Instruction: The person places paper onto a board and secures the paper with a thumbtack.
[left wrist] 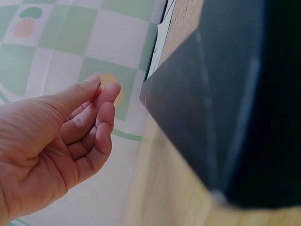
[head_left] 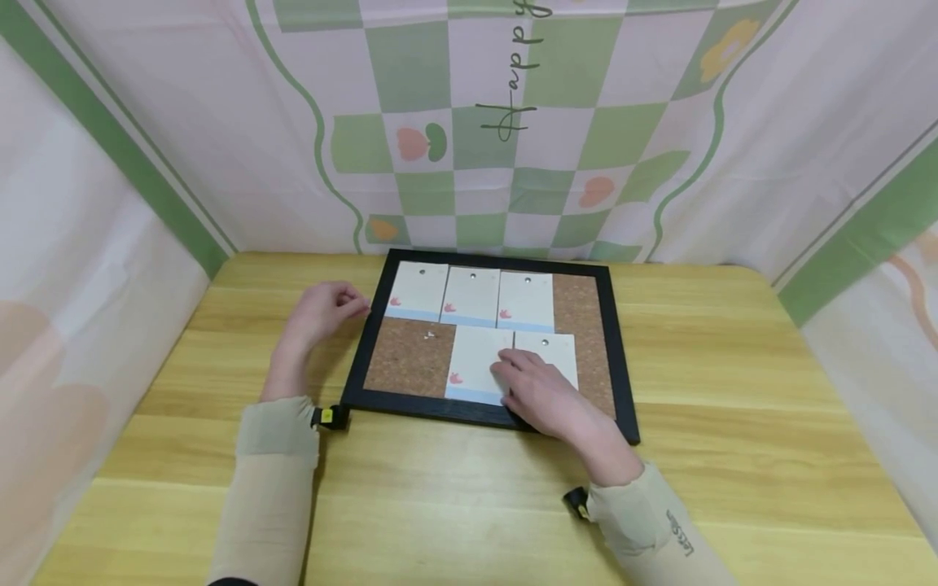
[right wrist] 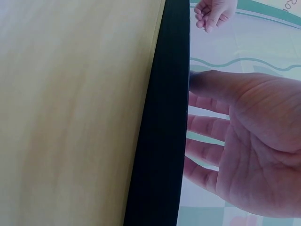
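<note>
In the head view, my right hand lies over the lower row of the corkboard, its fingers extended across a white card and the neighbouring card. Its fingertips are partly hidden behind the black frame in the right wrist view. My left hand hovers just off the frame's left side. In the left wrist view, its thumb and index fingertips come together and the other fingers curl; I cannot tell whether something tiny is between them. Several small pins lie on the bare cork.
The black-framed corkboard lies on a wooden table. Across its top row are three cards with round silver pins. A patterned cloth hangs behind the table and pale cloth flanks both sides.
</note>
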The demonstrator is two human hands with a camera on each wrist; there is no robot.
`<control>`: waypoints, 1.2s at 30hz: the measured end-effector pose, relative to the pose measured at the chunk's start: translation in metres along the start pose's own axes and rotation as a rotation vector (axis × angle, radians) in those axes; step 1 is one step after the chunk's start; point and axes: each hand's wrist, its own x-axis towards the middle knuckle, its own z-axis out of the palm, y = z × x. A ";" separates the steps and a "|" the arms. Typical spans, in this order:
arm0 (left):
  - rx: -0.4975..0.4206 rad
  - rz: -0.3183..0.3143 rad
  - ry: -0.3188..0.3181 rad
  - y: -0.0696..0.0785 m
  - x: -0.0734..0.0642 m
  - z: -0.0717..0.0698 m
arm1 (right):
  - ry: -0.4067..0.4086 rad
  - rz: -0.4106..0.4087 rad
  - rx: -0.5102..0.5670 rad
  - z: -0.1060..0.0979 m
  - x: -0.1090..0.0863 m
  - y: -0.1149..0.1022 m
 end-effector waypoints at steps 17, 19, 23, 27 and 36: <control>-0.090 0.070 0.031 0.018 0.000 0.009 | -0.001 0.004 0.008 -0.001 0.000 -0.001; -0.092 0.085 0.028 0.021 0.000 0.010 | -0.002 0.005 0.011 0.000 -0.001 -0.001; -0.089 0.128 0.010 0.028 0.000 0.014 | -0.009 0.008 0.012 0.000 0.000 -0.001; -0.092 0.171 -0.011 0.035 -0.001 0.018 | -0.012 0.010 0.009 0.000 0.000 0.000; -0.102 0.202 -0.046 0.052 -0.002 0.027 | -0.001 -0.001 0.003 0.000 0.000 0.001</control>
